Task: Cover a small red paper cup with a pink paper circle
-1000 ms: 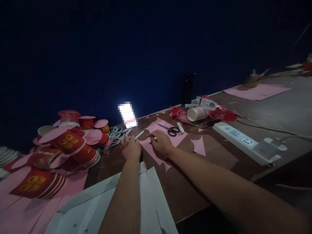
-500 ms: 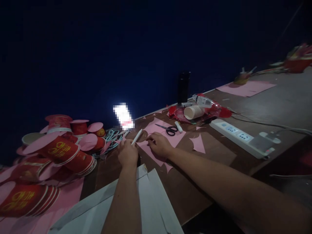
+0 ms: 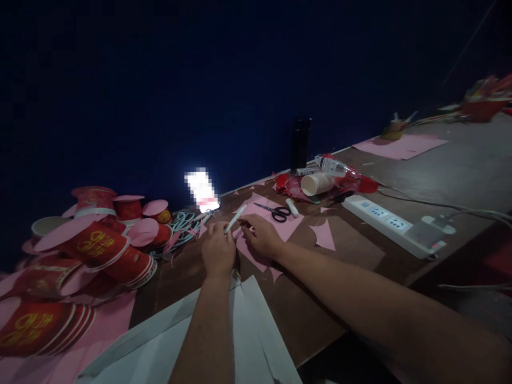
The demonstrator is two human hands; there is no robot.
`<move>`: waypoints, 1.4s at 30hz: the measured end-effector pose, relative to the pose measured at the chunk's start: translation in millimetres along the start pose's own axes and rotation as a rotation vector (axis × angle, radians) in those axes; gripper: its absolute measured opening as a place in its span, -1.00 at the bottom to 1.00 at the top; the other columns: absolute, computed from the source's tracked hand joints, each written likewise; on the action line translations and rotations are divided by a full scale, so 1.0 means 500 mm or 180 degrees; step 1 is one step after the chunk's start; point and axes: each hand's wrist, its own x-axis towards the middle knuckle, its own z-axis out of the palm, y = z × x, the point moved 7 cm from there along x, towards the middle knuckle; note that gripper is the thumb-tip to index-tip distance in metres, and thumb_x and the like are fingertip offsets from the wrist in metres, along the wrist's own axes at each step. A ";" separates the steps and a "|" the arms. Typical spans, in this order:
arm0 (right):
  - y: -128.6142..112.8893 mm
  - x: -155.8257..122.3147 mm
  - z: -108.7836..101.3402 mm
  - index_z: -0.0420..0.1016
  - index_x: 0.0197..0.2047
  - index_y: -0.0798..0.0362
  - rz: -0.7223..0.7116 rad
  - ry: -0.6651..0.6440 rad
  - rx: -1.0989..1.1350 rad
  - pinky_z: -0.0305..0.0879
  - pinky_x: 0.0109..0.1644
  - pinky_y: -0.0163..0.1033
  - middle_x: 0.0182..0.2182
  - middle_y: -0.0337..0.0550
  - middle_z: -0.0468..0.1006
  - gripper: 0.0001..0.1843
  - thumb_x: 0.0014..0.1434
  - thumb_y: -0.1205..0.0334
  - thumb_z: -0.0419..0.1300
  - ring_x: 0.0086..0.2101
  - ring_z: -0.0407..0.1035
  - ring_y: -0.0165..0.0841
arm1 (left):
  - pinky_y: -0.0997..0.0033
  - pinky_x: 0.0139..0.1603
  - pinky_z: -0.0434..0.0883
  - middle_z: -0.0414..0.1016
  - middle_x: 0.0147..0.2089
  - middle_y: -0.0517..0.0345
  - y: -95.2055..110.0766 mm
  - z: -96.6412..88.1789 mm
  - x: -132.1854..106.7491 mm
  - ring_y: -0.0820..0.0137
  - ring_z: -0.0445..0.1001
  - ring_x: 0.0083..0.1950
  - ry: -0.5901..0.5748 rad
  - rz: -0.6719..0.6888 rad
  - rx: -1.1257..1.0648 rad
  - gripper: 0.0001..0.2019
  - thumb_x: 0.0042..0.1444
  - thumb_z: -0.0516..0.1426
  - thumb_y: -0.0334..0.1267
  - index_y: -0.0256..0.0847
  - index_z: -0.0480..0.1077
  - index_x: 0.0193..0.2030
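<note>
My left hand [image 3: 218, 249] is closed around a white pen [image 3: 235, 218], whose tip points down at a pink paper sheet [image 3: 256, 234] on the brown table [image 3: 352, 250]. My right hand [image 3: 262, 236] lies on that sheet just right of the pen, fingers curled and pressing the paper down. Black scissors [image 3: 276, 212] and a white glue stick [image 3: 292, 207] rest on the far part of the same pink sheet. A cut pink triangle [image 3: 325, 235] lies to the right of my hands.
Stacks of red paper cups [image 3: 100, 248] with pink discs crowd the left. A bright phone screen [image 3: 201, 189] glows behind my hands. A white power strip [image 3: 394, 225], a paper cup [image 3: 317, 184], a dark bottle [image 3: 300, 142] and white sheets [image 3: 240, 336] near me.
My left hand has shifted slightly right and the pen has swung more upright, closer to my right hand. The view has drifted a little to the right.
</note>
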 end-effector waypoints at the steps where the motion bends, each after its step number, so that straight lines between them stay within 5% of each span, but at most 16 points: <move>1: -0.003 0.000 -0.002 0.39 0.06 0.07 -0.0018 0.0027 0.0073 0.27 0.02 -0.22 -0.07 -0.06 0.51 -0.67 0.22 0.30 0.06 -0.13 0.38 -0.32 | 0.26 -0.03 0.30 0.46 -0.08 0.01 0.003 0.001 0.000 0.22 0.42 -0.03 -0.0010 0.0021 -0.0024 -0.84 0.19 0.04 -0.30 -0.16 0.39 -0.13; 15: 0.022 -0.001 0.002 0.34 0.19 -0.06 0.0326 -0.0125 0.0105 0.30 0.04 -0.20 0.03 -0.14 0.49 -0.46 0.13 0.39 0.08 -0.05 0.39 -0.30 | 0.30 -0.03 0.30 0.47 -0.18 0.03 0.090 -0.014 -0.030 0.28 0.41 -0.10 0.0246 0.0885 -0.0616 -0.84 0.21 0.04 -0.19 -0.20 0.37 -0.20; 19: 0.041 0.002 -0.007 0.36 0.15 -0.03 0.0390 0.0049 0.0104 0.30 0.07 -0.13 0.03 -0.12 0.49 -0.54 0.17 0.34 0.05 -0.02 0.38 -0.26 | 0.36 -0.18 0.31 0.51 -0.15 0.06 0.077 0.003 -0.033 0.32 0.47 -0.17 -0.0068 0.0225 -0.0936 -0.67 0.26 -0.07 0.00 -0.17 0.33 -0.08; 22: 0.051 0.009 -0.018 0.35 0.14 0.02 0.0434 0.0266 0.0026 0.28 0.09 -0.11 0.02 -0.07 0.49 -0.52 0.15 0.41 0.02 -0.03 0.37 -0.26 | 0.34 -0.27 0.27 0.52 -0.21 0.01 0.061 0.039 -0.035 0.27 0.48 -0.21 -0.0645 -0.0115 -0.0416 -0.62 0.30 -0.18 -0.03 -0.18 0.36 -0.13; 25: 0.046 0.015 -0.027 0.35 0.12 0.06 0.0277 0.0475 -0.0048 0.25 0.12 -0.11 0.01 -0.04 0.49 -0.54 0.15 0.43 0.00 -0.01 0.36 -0.26 | 0.32 -0.24 0.26 0.50 -0.21 -0.04 0.065 0.063 -0.038 0.23 0.46 -0.17 -0.1026 0.0177 0.0075 -0.65 0.27 -0.11 -0.11 -0.20 0.44 -0.22; 31: 0.014 0.022 -0.036 0.36 0.09 0.07 0.0057 0.0649 -0.0112 0.26 0.10 -0.12 -0.05 -0.03 0.51 -0.63 0.23 0.34 0.00 -0.04 0.37 -0.26 | 0.35 -0.21 0.27 0.49 -0.19 0.04 0.077 0.067 -0.045 0.26 0.42 -0.12 -0.0968 0.0642 0.0156 -0.78 0.16 0.05 -0.21 -0.12 0.53 -0.30; 42: -0.053 0.064 -0.062 0.37 0.09 -0.08 -0.0200 -0.0098 -0.0814 0.28 0.00 -0.17 -0.07 -0.19 0.52 -0.50 0.06 0.41 0.11 -0.08 0.38 -0.27 | 0.34 -0.07 0.29 0.49 -0.14 -0.07 0.078 0.080 -0.037 0.24 0.41 -0.05 -0.1090 0.0686 0.0282 -0.73 0.13 0.00 -0.35 -0.25 0.55 -0.27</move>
